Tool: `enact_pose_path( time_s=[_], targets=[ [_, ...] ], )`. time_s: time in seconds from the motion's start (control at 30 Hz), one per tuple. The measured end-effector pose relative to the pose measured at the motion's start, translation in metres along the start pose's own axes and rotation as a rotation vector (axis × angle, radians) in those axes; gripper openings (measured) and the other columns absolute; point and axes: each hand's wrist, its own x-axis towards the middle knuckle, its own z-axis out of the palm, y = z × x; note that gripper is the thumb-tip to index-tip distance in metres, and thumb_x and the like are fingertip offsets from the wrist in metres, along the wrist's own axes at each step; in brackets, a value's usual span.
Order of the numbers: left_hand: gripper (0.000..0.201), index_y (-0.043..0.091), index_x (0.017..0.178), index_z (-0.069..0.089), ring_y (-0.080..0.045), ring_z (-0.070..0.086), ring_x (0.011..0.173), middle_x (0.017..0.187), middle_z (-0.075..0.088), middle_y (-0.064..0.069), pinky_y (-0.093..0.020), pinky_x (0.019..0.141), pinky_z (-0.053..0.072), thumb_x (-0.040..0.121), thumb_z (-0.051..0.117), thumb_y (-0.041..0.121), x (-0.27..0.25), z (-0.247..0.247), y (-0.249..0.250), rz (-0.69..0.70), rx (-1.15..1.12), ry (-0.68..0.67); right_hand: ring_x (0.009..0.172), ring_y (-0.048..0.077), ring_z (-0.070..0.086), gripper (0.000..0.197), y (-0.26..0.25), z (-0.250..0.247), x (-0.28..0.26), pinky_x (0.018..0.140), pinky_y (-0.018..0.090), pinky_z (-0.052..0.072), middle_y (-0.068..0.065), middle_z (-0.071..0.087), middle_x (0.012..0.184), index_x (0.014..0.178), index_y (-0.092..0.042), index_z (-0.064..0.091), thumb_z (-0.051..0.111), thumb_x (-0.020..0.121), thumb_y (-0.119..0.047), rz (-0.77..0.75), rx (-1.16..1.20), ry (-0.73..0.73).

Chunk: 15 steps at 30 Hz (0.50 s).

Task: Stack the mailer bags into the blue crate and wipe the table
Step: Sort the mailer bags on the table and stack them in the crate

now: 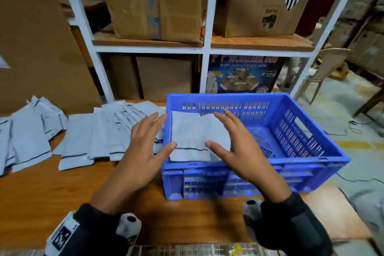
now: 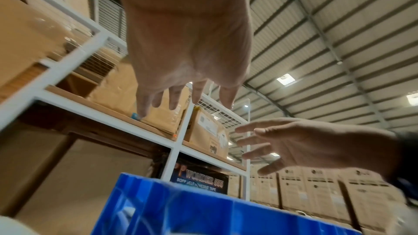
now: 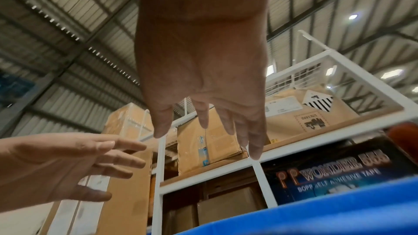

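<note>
Stacking step under way. Left hand and right hand hover spread over blue slotted plastic crate, each grip released, empty. Pale grey mailer bags in crate rest at left end. Loose grey mailer bags remain fanned across brown wooden tabletop. Next move likely: left hand gathers a batch, squares edges. Wiping not begun.

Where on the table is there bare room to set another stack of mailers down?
Bare wooden table lies in front of the loose mailer bags, left of the blue crate. The crate's right half is also free, beside the bags inside. The back left is crowded with spread bags. Left hand and right hand hover open.
</note>
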Motion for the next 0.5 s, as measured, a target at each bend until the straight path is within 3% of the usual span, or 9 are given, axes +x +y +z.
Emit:
enact_pose_path(
  time_s=[0.17,0.33,0.5],
  targets=[
    [0.059,0.039,0.145,0.035,0.002,0.017,0.139,0.152,0.029,0.015,-0.02,0.108,0.018,0.09,0.056,0.046,-0.071,0.0,-0.002,-0.123,0.076,0.155,0.142,0.005,0.032,0.064,-0.024,0.053,-0.047,0.109,0.042,0.041,-0.007,0.032,0.156,0.141,-0.026,0.048,0.064,0.084,-0.05,-0.078,0.362,0.115],
    [0.061,0.029,0.148,0.038,-0.016,0.022,0.143,0.156,0.031,0.004,-0.032,0.111,0.02,0.092,0.051,0.049,-0.142,-0.014,-0.031,-0.291,0.191,0.187,0.142,0.01,0.034,0.064,-0.062,0.107,-0.074,0.109,0.042,0.04,0.004,0.038,0.153,0.14,-0.016,0.049,0.062,0.087,-0.048,-0.22,0.403,0.021],
    [0.058,0.025,0.147,0.04,-0.018,0.023,0.141,0.154,0.033,0.001,-0.034,0.106,0.024,0.095,0.054,0.047,-0.19,-0.038,-0.069,-0.412,0.185,0.212,0.141,0.016,0.037,0.061,-0.086,0.158,-0.078,0.103,0.046,0.045,0.007,0.042,0.15,0.14,-0.015,0.049,0.06,0.088,-0.047,-0.227,0.436,-0.093]
  ],
)
